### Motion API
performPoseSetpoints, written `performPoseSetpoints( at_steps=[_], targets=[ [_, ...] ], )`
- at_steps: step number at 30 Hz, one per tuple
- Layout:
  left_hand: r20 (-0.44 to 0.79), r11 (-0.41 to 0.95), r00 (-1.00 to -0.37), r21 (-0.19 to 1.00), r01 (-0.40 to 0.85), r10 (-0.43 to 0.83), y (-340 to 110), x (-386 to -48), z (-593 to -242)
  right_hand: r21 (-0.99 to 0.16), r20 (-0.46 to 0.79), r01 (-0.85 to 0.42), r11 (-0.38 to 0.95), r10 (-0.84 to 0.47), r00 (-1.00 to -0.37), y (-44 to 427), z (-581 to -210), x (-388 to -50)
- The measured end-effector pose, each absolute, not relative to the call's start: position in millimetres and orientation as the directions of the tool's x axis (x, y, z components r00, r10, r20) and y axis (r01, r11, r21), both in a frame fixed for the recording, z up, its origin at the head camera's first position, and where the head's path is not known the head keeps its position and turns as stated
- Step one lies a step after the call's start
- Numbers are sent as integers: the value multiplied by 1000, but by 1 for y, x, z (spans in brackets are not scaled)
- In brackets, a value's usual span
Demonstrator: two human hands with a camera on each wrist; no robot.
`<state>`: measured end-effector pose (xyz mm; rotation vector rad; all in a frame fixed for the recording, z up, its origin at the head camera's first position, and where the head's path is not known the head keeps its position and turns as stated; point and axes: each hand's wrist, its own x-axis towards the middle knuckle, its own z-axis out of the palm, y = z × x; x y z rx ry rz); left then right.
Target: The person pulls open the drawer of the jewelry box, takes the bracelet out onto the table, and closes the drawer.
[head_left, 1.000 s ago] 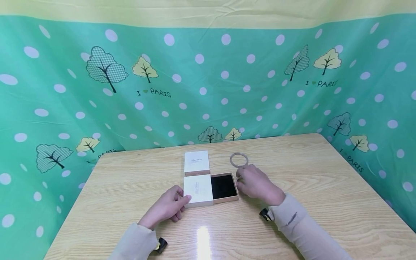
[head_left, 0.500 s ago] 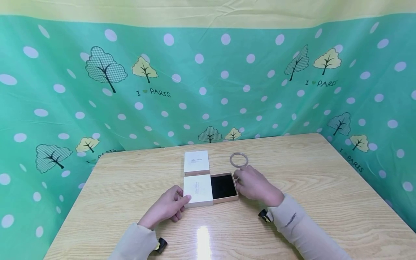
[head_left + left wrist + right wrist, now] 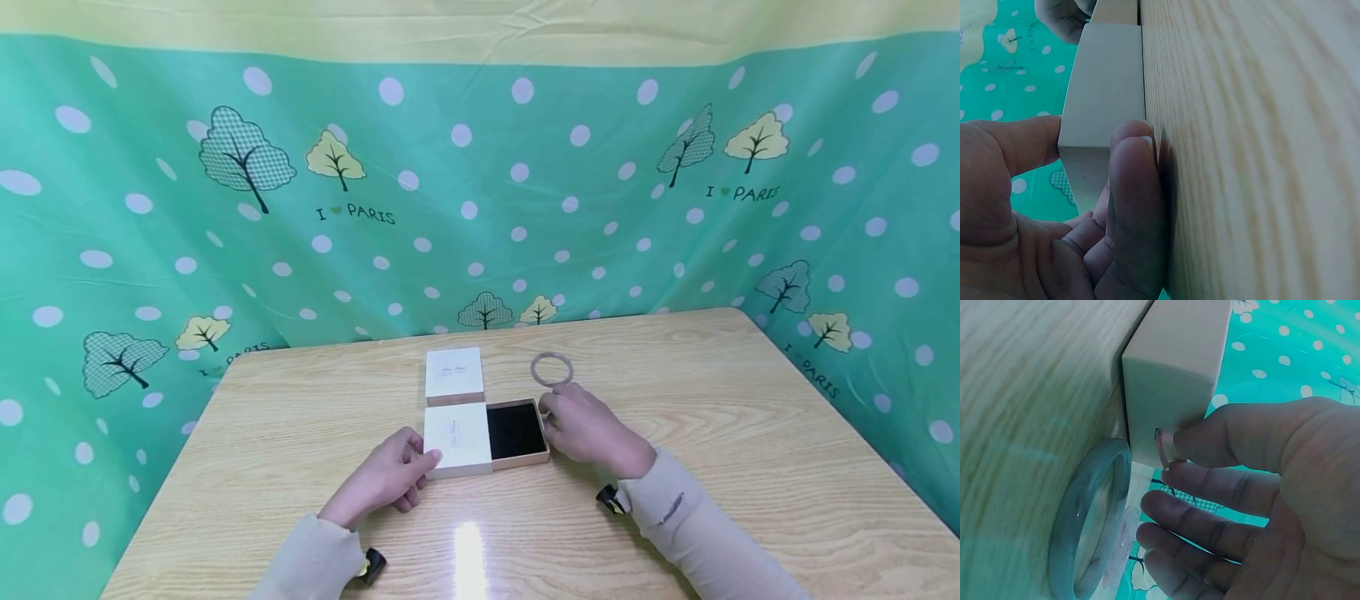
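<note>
A white drawer-style gift box (image 3: 456, 439) lies in the middle of the table, its drawer (image 3: 520, 462) pulled partly out to the right. Black padding (image 3: 516, 429) lines the drawer. My left hand (image 3: 386, 473) grips the box's left end, thumb on the top edge and fingers low against its end and side. At the drawer's right end, my right hand (image 3: 588, 425) pinches a small ribbon tab (image 3: 1161, 449) between thumb and index finger; the other fingers are loosely bent. A greyish bangle (image 3: 533, 369) lies just beyond the right hand; in the right wrist view the bangle (image 3: 1067, 519) is beside the fingers.
Directly behind the drawer box sits a second white box (image 3: 453, 372), closed, with small lettering on top. The wooden table (image 3: 712, 392) ends at a green polka-dot curtain (image 3: 517, 200) at the back and sides.
The right hand has shifted slightly left against the drawer's end since one second ago. The left hand, both boxes and the bangle have stayed in place.
</note>
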<state>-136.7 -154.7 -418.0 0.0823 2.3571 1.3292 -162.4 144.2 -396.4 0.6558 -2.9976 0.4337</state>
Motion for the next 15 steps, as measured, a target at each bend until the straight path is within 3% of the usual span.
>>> performPoseSetpoints(
  at_steps=[15],
  targets=[
    [-329, 536, -905, 832, -143, 269, -155, -137, -419, -258, 102, -423, 868, -411, -906, 142, -396, -162]
  ],
)
